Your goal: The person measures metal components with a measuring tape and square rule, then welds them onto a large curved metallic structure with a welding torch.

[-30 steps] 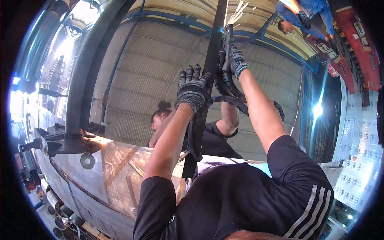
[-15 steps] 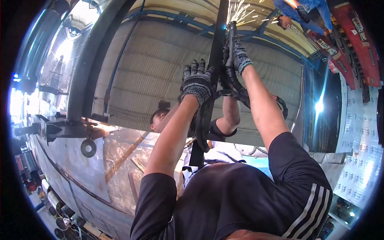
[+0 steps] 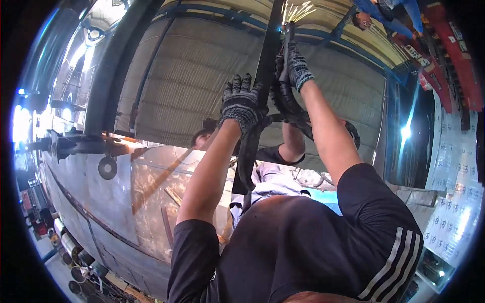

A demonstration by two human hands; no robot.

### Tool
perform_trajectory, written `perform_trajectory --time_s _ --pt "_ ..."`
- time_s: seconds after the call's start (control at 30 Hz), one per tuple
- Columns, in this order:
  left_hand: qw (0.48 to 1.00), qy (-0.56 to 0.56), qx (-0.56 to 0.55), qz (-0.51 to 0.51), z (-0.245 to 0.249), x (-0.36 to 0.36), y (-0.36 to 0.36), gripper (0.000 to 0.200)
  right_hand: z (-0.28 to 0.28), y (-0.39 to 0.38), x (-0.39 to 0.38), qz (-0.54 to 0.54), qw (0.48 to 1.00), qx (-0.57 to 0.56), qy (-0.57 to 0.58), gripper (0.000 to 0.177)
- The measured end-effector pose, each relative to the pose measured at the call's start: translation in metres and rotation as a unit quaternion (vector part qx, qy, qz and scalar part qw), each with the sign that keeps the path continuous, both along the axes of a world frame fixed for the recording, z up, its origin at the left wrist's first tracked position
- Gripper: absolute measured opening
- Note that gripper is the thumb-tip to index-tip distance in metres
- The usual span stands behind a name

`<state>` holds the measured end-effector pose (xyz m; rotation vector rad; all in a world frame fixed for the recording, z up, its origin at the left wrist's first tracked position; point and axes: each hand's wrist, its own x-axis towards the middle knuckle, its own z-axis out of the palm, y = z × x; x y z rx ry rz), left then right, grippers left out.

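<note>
My right hand (image 3: 298, 68), in a grey-and-black knit glove, is closed round a welding torch (image 3: 288, 40) with a thick black cable (image 3: 288, 101). The torch's tip is beside a long dark metal bar (image 3: 265, 63); a small blue glow and a spray of sparks (image 3: 298, 11) show there. My left hand (image 3: 242, 103), gloved alike, lies flat with fingers spread, its thumb side against the bar's left edge. Below that hand a loop of black cable runs down along the bar's lower end. The right fingertips are partly hidden behind the torch.
A shiny sheet (image 3: 202, 76) behind the bar seems to mirror a head and arms. A thick dark post (image 3: 108, 65) stands left, near a hanging washer-shaped disc (image 3: 107, 167). Upper right are a person in blue (image 3: 404, 22) and red equipment (image 3: 454, 55). A bright light (image 3: 405, 132) glares at right.
The view has shifted slightly, and the hands, bar and torch appear a little further up and left. The spark spray looks smaller. Both hands keep their positions on the torch and bar.
</note>
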<state>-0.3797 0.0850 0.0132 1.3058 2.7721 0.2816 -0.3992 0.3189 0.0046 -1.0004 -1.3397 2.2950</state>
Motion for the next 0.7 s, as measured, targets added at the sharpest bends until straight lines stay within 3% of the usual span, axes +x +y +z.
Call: perform_trajectory --time_s 0.07,0.27,0.7 --pt "1.0 -0.001 -0.003 0.001 0.002 -0.001 0.002 0.083 -0.004 0.004 0.0 0.039 0.998 -0.007 0.051 0.05" --pt "1.0 -0.017 -0.016 0.001 0.009 0.005 -0.003 0.086 0.009 -0.011 0.005 0.036 0.999 -0.016 -0.032 0.066" --pt "0.998 -0.044 -0.035 -0.01 0.015 0.017 -0.008 0.09 0.013 -0.025 0.024 0.007 0.999 0.051 -0.008 0.076"
